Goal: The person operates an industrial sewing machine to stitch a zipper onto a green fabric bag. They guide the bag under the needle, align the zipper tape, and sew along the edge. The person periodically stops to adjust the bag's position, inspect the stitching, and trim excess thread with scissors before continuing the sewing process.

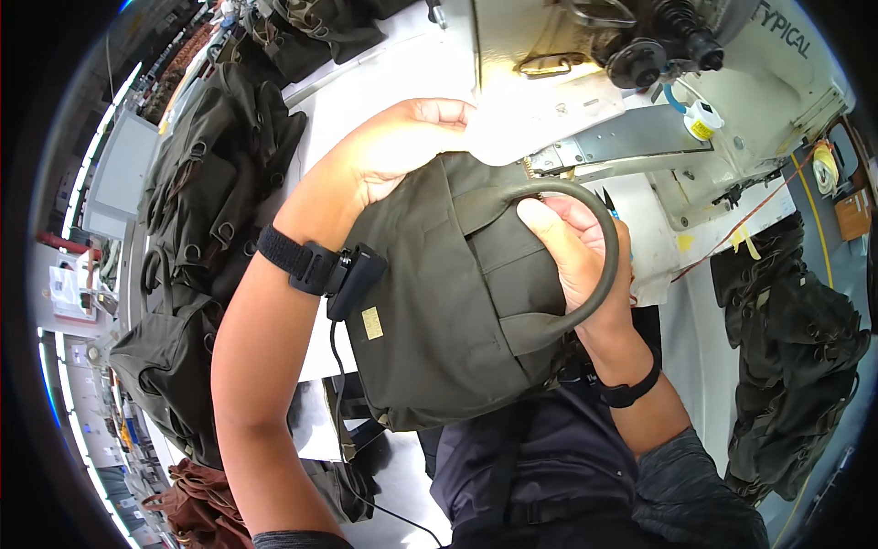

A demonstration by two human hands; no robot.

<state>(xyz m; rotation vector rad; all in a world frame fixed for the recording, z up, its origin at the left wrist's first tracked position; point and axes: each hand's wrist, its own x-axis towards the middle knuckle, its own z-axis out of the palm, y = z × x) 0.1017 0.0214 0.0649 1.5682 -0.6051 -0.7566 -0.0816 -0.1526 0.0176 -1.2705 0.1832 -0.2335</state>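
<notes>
Holding dark olive bag point(421, 302) before torso, tilted, top end beside bed of pale sewing machine point(791, 101); touching with both hands; carrying rounded handle point(611, 247) toward right.

With left hand point(398, 142), reaching over to far edge of bag, just beside white plate point(576, 123); fingers close together, bent; tips lost in glare, so cannot tell what is pinched. With right hand point(585, 256), passing beneath handle, visible through loop; thumb stretched out, fingers curled behind; cannot tell whether pinching bag edge.

Step, as judged: steadying bag edge at machine bed. To do well, likely: lay edge flat, without folds; take weight of bag body in the hands, to avoid drag; hold stiff handle clear of metal parts; place fingertips well apart from same; watch black cable point(337, 352) near left side of bag.

Containers: bag in hands, inside not visible, cannot tell contents; at left, heaped olive bags point(206, 174) with metal rings; at right, more dark olive pieces point(791, 366), apparently bags; contents likewise hidden.
</notes>
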